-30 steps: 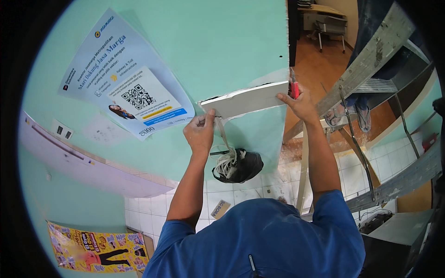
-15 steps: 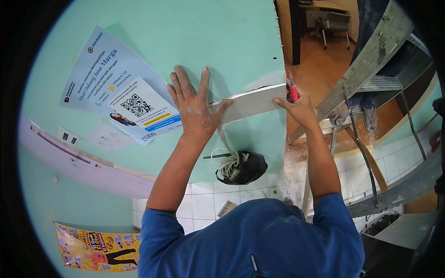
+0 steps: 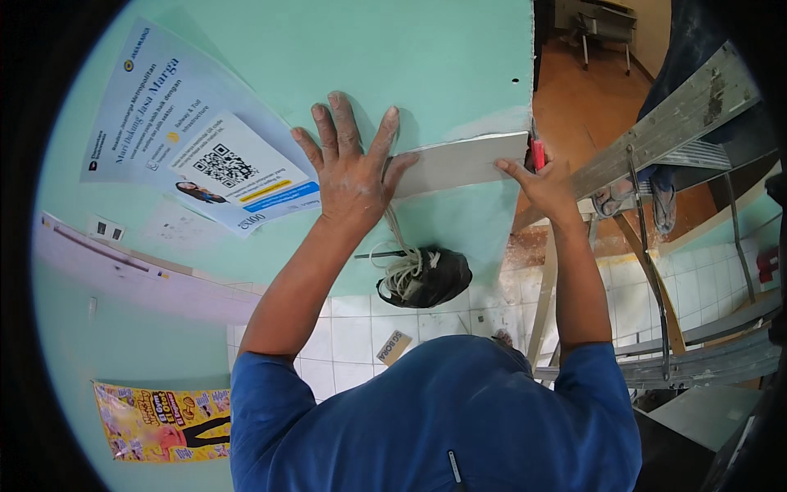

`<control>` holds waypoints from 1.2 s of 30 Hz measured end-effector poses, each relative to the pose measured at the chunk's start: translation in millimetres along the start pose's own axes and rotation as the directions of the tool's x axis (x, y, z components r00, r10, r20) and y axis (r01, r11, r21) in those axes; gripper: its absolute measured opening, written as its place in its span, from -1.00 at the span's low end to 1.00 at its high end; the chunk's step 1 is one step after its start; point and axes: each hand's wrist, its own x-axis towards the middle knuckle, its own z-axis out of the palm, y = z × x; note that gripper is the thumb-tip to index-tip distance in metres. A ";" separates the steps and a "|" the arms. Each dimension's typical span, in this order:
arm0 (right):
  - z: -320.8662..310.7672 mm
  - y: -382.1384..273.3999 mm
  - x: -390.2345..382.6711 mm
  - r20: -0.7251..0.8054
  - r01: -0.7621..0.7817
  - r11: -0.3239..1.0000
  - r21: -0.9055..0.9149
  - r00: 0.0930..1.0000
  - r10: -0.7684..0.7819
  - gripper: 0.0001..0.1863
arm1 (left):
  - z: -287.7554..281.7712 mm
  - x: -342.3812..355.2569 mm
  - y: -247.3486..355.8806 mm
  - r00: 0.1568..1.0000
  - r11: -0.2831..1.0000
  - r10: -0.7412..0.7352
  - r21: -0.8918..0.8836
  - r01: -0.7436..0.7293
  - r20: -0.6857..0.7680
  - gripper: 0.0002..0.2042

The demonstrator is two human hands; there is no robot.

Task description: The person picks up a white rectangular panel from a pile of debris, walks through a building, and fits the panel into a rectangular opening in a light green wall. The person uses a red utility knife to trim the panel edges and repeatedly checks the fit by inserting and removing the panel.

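Note:
My left hand [image 3: 352,180] lies spread against the pale green wall panel [image 3: 451,66], its thumb on the left end of a flat grey strip of board [image 3: 459,166]. That strip rests against the panel, slightly tilted, reaching to the panel's right edge. My right hand [image 3: 549,189] closes around a red utility knife [image 3: 538,153] just beyond that edge. Its thumb presses on the strip's right end. The blade points up along the edge and is only partly visible.
A black bag with pale cords [image 3: 443,279] hangs below the strip. At right, a metal ladder [image 3: 680,119] stands by the opening, with another person's sandalled feet [image 3: 662,205] behind it. A blue-white poster [image 3: 131,148] is on the wall at left; white tiles [image 3: 348,340] lie below.
The view has shifted, so the panel edge, strip and both hands appear farther right. My left hand stays flat on the panel; my right keeps its hold on the knife.

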 end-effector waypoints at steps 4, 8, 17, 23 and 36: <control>0.7 -1.8 -2.3 -0.019 0.077 0.996 0.047 0.997 -0.076 -0.28 | -1.5 0.9 1.1 0.998 0.999 0.051 0.008 -0.050 -0.049 -0.19; 12.5 2.9 -10.1 -0.199 0.283 0.959 -0.027 0.938 -0.282 -0.33 | -8.6 -7.6 -1.8 1.000 0.999 0.017 -0.039 -0.017 -0.018 -0.17; 35.5 17.9 -20.7 -0.341 0.079 0.992 0.097 0.939 -0.042 -0.33 | -5.3 -46.8 -7.3 0.986 0.990 -0.139 -0.008 0.139 -0.088 -0.02; 4.0 21.0 3.4 -0.014 0.278 0.949 0.145 0.960 -0.279 -0.27 | -1.9 -42.7 -9.0 0.966 0.967 -0.253 -0.046 0.251 -0.053 0.08; 28.7 11.3 -25.1 -0.354 0.226 0.968 -0.105 0.901 -0.249 -0.51 | -7.3 -56.0 1.9 0.982 0.981 -0.187 -0.050 0.185 -0.039 -0.10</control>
